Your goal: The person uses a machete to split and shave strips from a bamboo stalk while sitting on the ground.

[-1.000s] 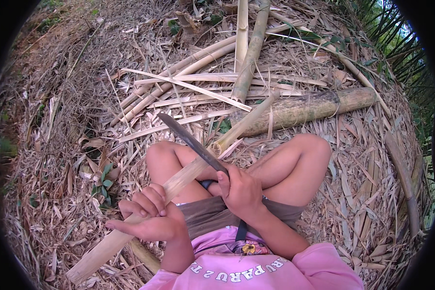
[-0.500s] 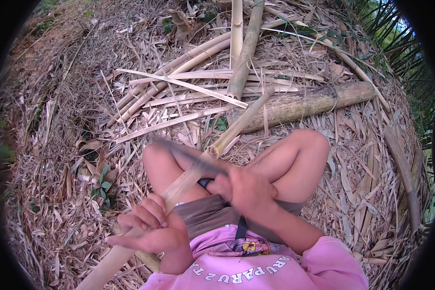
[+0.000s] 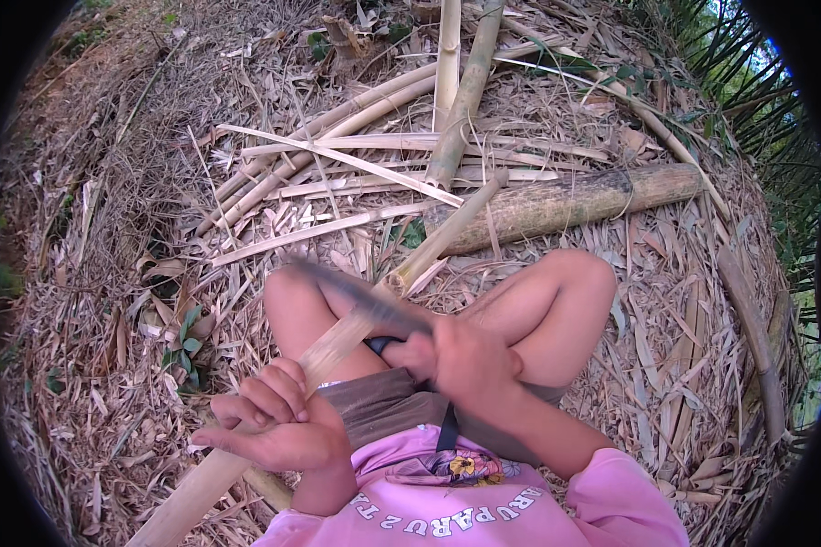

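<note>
A long split bamboo strip (image 3: 333, 351) slants from the lower left up across my lap, its far end over a thick bamboo log. My left hand (image 3: 278, 419) is wrapped round its lower part, thumb stretched out to the left. In my right hand (image 3: 470, 360) is a knife, its handle hidden in the fist. The dark blade (image 3: 360, 296), blurred by motion, lies across the strip just below a node and points up to the left, over my left shin.
The thick bamboo log (image 3: 566, 205) lies crosswise beyond my knees. Several pale split strips (image 3: 337, 164) and round bamboo poles (image 3: 470, 100) are piled ahead. Dry leaves and shavings cover the ground. A green-leaved plant (image 3: 187, 351) grows at left; a pole (image 3: 753, 319) lies at right.
The blade sits at nearly the same place on the strip, slightly shifted. My left hand and the strip have moved slightly left and down in the picture; both grips are kept.
</note>
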`<state>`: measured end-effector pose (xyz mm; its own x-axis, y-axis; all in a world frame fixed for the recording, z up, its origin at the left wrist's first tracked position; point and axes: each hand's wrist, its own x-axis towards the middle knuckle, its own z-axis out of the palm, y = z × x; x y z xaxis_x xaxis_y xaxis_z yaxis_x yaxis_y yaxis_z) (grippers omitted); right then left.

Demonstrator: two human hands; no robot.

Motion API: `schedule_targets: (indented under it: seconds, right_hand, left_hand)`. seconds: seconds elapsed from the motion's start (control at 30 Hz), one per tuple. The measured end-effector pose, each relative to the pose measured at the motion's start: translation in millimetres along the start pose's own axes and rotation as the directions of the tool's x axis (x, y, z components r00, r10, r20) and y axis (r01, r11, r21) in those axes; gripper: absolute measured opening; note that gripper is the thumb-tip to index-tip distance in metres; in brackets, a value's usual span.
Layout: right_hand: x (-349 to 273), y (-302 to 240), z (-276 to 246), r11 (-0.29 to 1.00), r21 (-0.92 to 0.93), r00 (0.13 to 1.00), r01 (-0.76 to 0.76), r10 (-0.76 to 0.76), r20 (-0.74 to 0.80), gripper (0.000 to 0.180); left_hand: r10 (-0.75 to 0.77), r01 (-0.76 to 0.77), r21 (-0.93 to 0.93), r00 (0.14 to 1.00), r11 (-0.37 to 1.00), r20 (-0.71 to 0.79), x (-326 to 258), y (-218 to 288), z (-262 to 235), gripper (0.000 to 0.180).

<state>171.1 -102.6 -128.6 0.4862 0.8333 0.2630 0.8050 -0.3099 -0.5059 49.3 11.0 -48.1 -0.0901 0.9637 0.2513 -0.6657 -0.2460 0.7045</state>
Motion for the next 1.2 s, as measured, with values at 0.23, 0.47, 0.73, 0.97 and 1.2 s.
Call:
schedule_targets:
  seconds: [0.23,0.47,0.73,0.97,1.2]
  right_hand:
    - [5.9,4.0,-3.0,0.998,0.017,0.994,-0.067,0.065,0.086,0.044]
    - [-1.7,1.6,5.2,0.999,-0.039,0.999,-0.008,0.01,0.047,0.045]
    - [10.1,0.9,2.1,0.993,0.092,0.981,-0.074,0.056,0.187,0.043]
    - [7.7,6.2,-0.2,0.989,0.112,0.985,-0.098,0.081,0.154,0.04]
    - [3.4,-6.5,-0.2,0.995,0.099,0.995,-0.021,0.011,0.097,0.045]
  left_hand:
    - [0.011,-0.011,0.041,1.0,0.999,-0.009,5.6,-0.6,-1.4,0.054]
    - [-0.032,0.045,0.065,0.981,0.997,-0.19,11.1,-3.3,4.6,0.052]
    - [-0.027,0.041,0.047,0.963,0.998,-0.269,15.9,-2.2,11.4,0.052]
    - [-0.018,0.021,0.037,0.997,0.999,-0.072,5.0,-4.7,-3.7,0.052]
    - [-0.031,0.034,0.017,0.99,0.999,-0.136,5.8,-3.8,0.5,0.051]
